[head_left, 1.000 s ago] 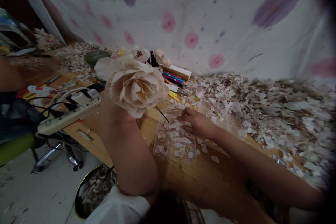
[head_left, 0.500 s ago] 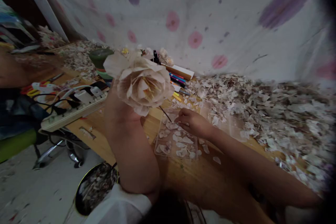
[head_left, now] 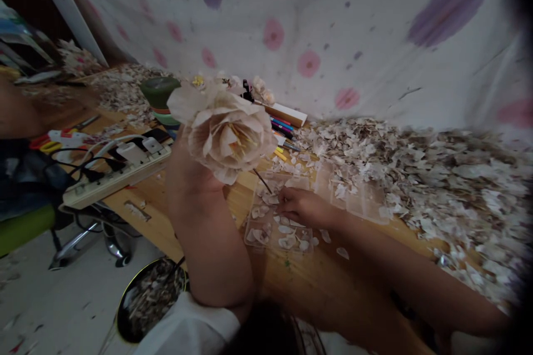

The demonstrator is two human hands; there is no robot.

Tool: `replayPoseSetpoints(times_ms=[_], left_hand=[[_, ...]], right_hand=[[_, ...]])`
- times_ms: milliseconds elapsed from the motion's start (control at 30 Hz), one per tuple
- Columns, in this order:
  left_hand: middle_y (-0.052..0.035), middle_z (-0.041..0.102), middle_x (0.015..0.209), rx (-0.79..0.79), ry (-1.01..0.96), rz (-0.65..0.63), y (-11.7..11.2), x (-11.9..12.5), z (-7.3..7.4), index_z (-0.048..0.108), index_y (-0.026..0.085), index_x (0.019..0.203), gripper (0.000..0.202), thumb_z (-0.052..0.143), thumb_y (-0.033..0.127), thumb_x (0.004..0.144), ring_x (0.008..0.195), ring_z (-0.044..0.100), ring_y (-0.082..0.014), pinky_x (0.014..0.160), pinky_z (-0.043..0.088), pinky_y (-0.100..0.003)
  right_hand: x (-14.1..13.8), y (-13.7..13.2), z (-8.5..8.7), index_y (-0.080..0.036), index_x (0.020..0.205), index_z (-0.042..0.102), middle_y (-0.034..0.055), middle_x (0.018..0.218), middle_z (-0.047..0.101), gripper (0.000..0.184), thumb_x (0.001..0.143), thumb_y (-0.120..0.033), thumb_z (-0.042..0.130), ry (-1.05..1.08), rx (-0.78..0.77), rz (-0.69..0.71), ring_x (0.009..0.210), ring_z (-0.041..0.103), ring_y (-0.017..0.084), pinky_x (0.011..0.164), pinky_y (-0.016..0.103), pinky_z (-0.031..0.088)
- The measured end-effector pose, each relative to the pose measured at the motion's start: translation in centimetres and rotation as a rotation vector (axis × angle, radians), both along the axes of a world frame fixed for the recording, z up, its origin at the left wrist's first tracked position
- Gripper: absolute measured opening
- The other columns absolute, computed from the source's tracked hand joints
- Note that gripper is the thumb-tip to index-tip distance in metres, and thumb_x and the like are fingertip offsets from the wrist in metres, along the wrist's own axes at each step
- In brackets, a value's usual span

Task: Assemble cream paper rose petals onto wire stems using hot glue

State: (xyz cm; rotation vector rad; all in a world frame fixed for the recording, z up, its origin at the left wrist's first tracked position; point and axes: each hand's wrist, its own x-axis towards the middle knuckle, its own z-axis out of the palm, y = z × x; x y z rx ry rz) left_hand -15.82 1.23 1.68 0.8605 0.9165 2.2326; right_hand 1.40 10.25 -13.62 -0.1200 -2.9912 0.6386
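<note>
My left hand is raised above the wooden table and grips a large cream paper flower from below; the bloom hides most of its fingers. A thin wire stem sticks out under the flower. My right hand rests curled, palm down, on a clear plastic compartment tray that holds pale petals. Its fingertips press down among the petals, and what they pinch is hidden.
A deep heap of petal scraps covers the table's right and back. Coloured markers and a box lie behind the flower. A power strip with cables, a green cup and a black bin below the edge sit left.
My right hand has slid a little down and toward me over the tray. The flower in my left hand has stayed almost still.
</note>
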Motion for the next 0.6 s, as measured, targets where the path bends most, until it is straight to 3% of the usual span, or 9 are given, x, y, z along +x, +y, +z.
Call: replayPoseSetpoints(times_ms=[200, 367, 500, 600], left_hand=[[0.0065, 0.046, 0.060, 0.083, -0.037, -0.020, -0.1, 0.1, -0.1, 0.052, 0.019, 0.055, 0.043, 0.087, 0.031, 0.034, 0.067, 0.046, -0.0122, 0.090, 0.038, -0.034], [0.0074, 0.053, 0.063, 0.109, 0.026, -0.005, -0.2, 0.1, -0.3, 0.056, 0.020, 0.056, 0.036, 0.086, 0.032, 0.041, 0.061, 0.045, -0.0096, 0.083, 0.043, -0.031], [0.0073, 0.044, 0.054, 0.037, 0.037, -0.039, -0.1, -0.1, -0.1, 0.055, 0.019, 0.054, 0.038, 0.086, 0.033, 0.037, 0.053, 0.037, -0.0091, 0.078, 0.044, -0.033], [0.0078, 0.034, 0.049, 0.003, -0.031, -0.015, 0.1, -0.1, 0.1, 0.042, 0.019, 0.046, 0.036, 0.078, 0.018, 0.049, 0.051, 0.030, -0.0087, 0.080, 0.043, -0.032]], right_hand=[[1.0, 0.4, 1.3, -0.019, 0.099, 0.069, 0.0086, 0.096, 0.057, 0.023, 0.089, -0.018, 0.048, 0.071, -0.045, -0.017, 0.086, 0.055, 0.016, 0.075, 0.028, 0.045], [1.3, 1.5, 1.5, -0.021, 0.106, 0.067, 0.0084, 0.100, 0.056, 0.027, 0.084, -0.013, 0.053, 0.094, -0.058, -0.068, 0.088, 0.055, 0.017, 0.079, 0.030, 0.046], [0.3, 2.3, 0.8, -0.018, 0.105, 0.067, 0.0087, 0.101, 0.055, 0.029, 0.080, -0.009, 0.056, 0.070, -0.058, -0.110, 0.090, 0.055, 0.018, 0.081, 0.032, 0.046], [-0.6, 2.3, 0.4, -0.021, 0.104, 0.068, 0.0074, 0.103, 0.054, 0.029, 0.078, -0.012, 0.060, 0.038, -0.064, -0.082, 0.094, 0.055, 0.019, 0.085, 0.031, 0.045]])
